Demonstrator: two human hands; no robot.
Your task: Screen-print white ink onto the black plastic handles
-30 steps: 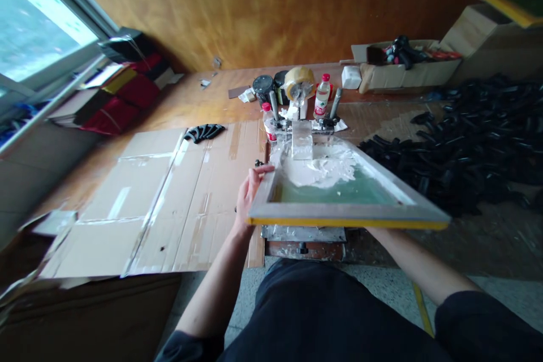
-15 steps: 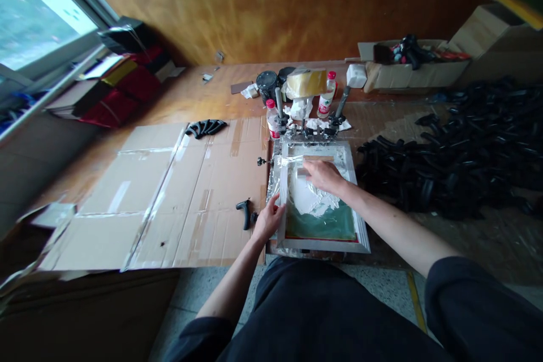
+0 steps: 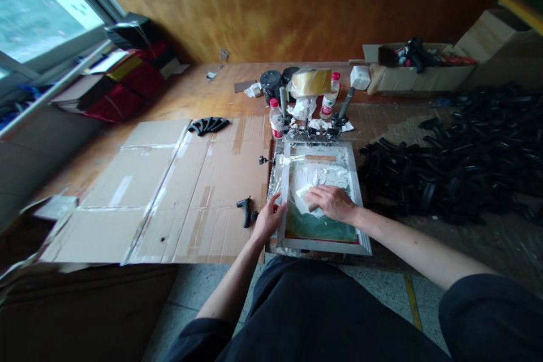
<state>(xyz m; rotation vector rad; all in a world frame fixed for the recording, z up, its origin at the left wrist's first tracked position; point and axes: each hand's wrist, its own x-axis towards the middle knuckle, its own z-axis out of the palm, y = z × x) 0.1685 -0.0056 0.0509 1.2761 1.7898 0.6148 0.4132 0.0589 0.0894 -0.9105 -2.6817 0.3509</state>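
A screen-printing frame [image 3: 360,209] with a metal border lies on the bench in front of me. White ink [image 3: 326,172] is smeared across the upper and middle part of its mesh, while the lower part [image 3: 318,227] shows green. My right hand [image 3: 335,202] grips a small pale scraper [image 3: 305,198], coated with ink, against the middle of the mesh. At the left border, my left hand [image 3: 269,218] holds the frame by its edge. Just left of that hand, a dark curved handle-like part [image 3: 245,212] lies on flattened cardboard [image 3: 169,192].
A wooden strip [image 3: 320,158] lies across the frame's top. Behind stand clamp posts [image 3: 345,104], red-capped bottles [image 3: 330,99], a black tub [image 3: 270,86] and a tape roll [image 3: 311,82]. Black parts [image 3: 424,175] are heaped right; several more [image 3: 208,125] sit on the cardboard.
My right hand has drawn the scraper from the upper mesh down toward me, to the middle. My left hand stays at the frame's left edge. The view has shifted slightly.
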